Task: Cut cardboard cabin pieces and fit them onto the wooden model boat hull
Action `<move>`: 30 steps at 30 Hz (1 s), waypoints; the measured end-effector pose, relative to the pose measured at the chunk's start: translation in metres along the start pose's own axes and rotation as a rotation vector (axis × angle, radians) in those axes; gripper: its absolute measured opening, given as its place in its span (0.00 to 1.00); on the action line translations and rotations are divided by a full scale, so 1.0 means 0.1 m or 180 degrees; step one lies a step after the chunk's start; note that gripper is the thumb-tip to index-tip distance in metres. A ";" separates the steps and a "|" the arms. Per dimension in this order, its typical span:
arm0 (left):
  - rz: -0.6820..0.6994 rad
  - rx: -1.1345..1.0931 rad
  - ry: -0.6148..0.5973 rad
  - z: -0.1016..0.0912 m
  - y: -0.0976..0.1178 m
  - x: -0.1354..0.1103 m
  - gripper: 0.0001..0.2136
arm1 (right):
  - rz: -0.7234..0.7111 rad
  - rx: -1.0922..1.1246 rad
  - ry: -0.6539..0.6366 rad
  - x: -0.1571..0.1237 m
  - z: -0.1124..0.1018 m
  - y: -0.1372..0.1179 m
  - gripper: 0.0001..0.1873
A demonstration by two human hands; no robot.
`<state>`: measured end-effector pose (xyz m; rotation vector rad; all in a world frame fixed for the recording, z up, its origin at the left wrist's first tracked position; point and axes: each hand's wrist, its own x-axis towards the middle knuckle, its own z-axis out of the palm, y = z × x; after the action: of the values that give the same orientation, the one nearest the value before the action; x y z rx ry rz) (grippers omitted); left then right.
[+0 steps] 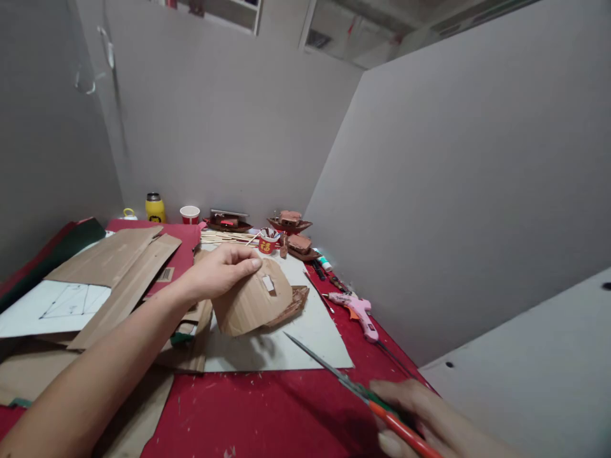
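My left hand (pixel 233 270) pinches a piece of brown cardboard (pixel 251 305) by its upper edge. The piece has a curved outline and a small rectangular hole cut near its right side. Behind it, on the white sheet (pixel 305 350), a brown cardboard boat shape (pixel 293 308) shows in part. At the lower right my right hand (pixel 420 407) grips scissors (pixel 353 385) with orange and green handles. Their pointed blades look closed and reach up and left, short of the cardboard. Motion blurs the right hand somewhat.
A pink glue gun (pixel 356 308) lies on the red tablecloth to the right. Small brown model boats (pixel 289 221), a red paper cup (pixel 268 242) and wooden sticks (pixel 222 237) stand or lie farther back. Cardboard sheets (pixel 119 254) pile up on the left. Grey panels (pixel 458 178) enclose the table.
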<state>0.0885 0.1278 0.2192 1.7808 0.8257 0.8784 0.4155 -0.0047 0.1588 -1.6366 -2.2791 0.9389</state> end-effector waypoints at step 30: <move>-0.0118 0.0784 -0.0921 0.53 0.36 0.30 0.32 | -0.1129 0.2370 -0.0335 1.00 -0.52 -0.53 0.09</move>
<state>0.1544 0.1174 0.2433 2.0404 0.7991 0.4932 0.3619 0.0952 0.2101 -0.8573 -1.8255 1.5385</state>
